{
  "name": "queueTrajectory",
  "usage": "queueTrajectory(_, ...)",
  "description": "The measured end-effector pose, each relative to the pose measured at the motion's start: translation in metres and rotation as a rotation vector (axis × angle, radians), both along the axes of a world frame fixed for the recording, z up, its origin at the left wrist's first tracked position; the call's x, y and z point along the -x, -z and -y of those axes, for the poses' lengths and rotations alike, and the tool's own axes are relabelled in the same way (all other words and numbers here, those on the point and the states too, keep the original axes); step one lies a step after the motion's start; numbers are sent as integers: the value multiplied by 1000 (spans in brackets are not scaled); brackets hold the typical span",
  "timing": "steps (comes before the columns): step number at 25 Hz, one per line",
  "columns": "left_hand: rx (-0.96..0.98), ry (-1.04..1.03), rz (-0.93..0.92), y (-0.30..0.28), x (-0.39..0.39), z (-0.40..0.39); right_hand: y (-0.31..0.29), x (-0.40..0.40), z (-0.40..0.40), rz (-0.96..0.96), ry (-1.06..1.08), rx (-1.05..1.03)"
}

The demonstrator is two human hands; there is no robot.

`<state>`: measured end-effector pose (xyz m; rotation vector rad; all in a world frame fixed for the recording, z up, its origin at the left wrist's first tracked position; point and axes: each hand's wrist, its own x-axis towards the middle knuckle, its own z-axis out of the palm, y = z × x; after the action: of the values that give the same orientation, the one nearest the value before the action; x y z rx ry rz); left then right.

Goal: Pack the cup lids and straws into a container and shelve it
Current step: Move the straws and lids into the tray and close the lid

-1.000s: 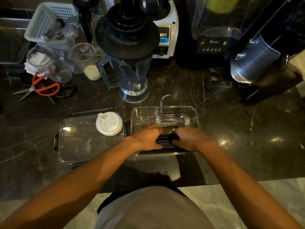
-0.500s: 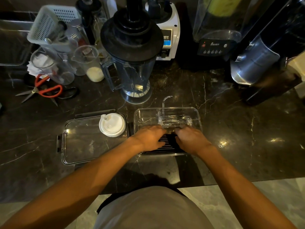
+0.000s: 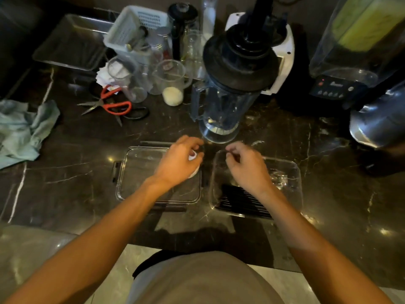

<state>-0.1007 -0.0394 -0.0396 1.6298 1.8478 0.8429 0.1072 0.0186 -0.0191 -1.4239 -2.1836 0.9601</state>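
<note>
A clear plastic container (image 3: 293,172) stands on the dark marble counter, right of centre. Black straws (image 3: 243,200) lie in its near half and clear-wrapped straws (image 3: 278,178) in its far half. Its clear container lid (image 3: 140,174) lies flat to the left. On the lid's far right corner sits a stack of white cup lids (image 3: 193,157), mostly hidden under my left hand (image 3: 179,161), whose fingers curl around it. My right hand (image 3: 247,165) hovers over the container's far left corner with loosely curled fingers and nothing visible in it.
A blender jar (image 3: 223,102) stands just behind both hands. Red-handled scissors (image 3: 111,104), measuring cups (image 3: 168,82) and a white basket (image 3: 133,34) crowd the back left. A pale cloth (image 3: 24,130) lies far left. Blender machines (image 3: 341,84) line the back right.
Both hands have left the straws in the container. My left hand moved left onto the cup lids; my right hand moved toward the container's far left corner. The camera moved closer.
</note>
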Motion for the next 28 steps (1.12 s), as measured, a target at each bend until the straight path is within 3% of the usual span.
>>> queueTrajectory(5,255,-348,87,28,45,22,15,67,13,361,-406,-363)
queueTrajectory(11,465,-439,335,52,58,29,45,111,30,645,-489,-262)
queueTrajectory(16,542,-423,532,54,64,23,49,118,37,499,-380,-119)
queueTrajectory(21,625,-278,381,43,72,18,51,120,34,223,-19,133)
queueTrajectory(24,682,-203,312,40,75,18,54,125,37,291,-17,192)
queueTrajectory(28,666,-232,334,37,81,21,56,129,39,230,11,293)
